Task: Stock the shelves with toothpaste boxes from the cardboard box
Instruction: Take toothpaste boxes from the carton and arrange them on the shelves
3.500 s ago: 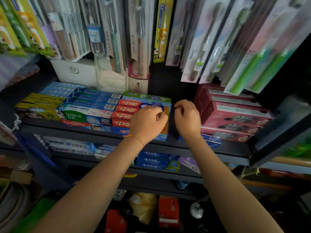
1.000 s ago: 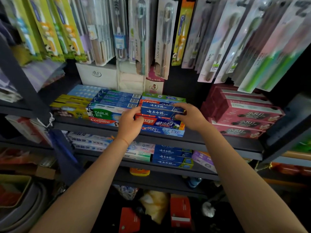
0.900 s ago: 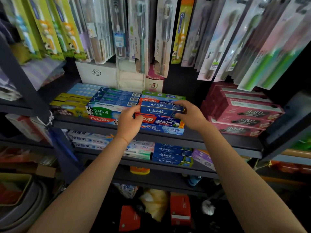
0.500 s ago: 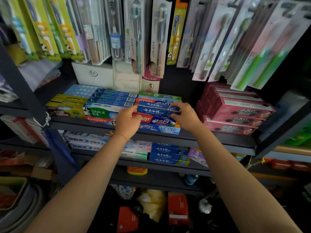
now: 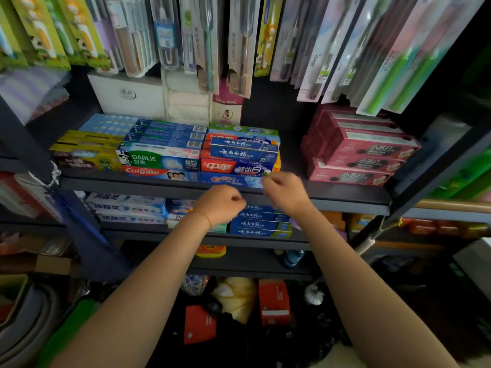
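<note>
Two blue toothpaste boxes (image 5: pixel 244 150) lie on top of the red and blue stack (image 5: pixel 236 167) on the middle shelf (image 5: pixel 345 193). My left hand (image 5: pixel 220 205) hovers in front of the shelf's front edge with its fingers curled and nothing in it. My right hand (image 5: pixel 285 193) is beside it, just below the stack's right end, fingers curled too and holding nothing. Neither hand touches the boxes. Left of the stack lie Darlie and Colgate boxes (image 5: pixel 159 163).
Pink toothpaste boxes (image 5: pixel 358 155) are stacked at the right of the same shelf, yellow boxes (image 5: pixel 85 152) at the left. Toothbrush packs (image 5: pixel 202 41) hang above. More blue boxes (image 5: pixel 261 225) fill the lower shelf. Red cartons (image 5: pixel 273 301) and bags lie on the floor below.
Both hands have let go of the blue boxes on the stack and drawn back and down to the shelf's front edge. The boxes stay on top of the stack.
</note>
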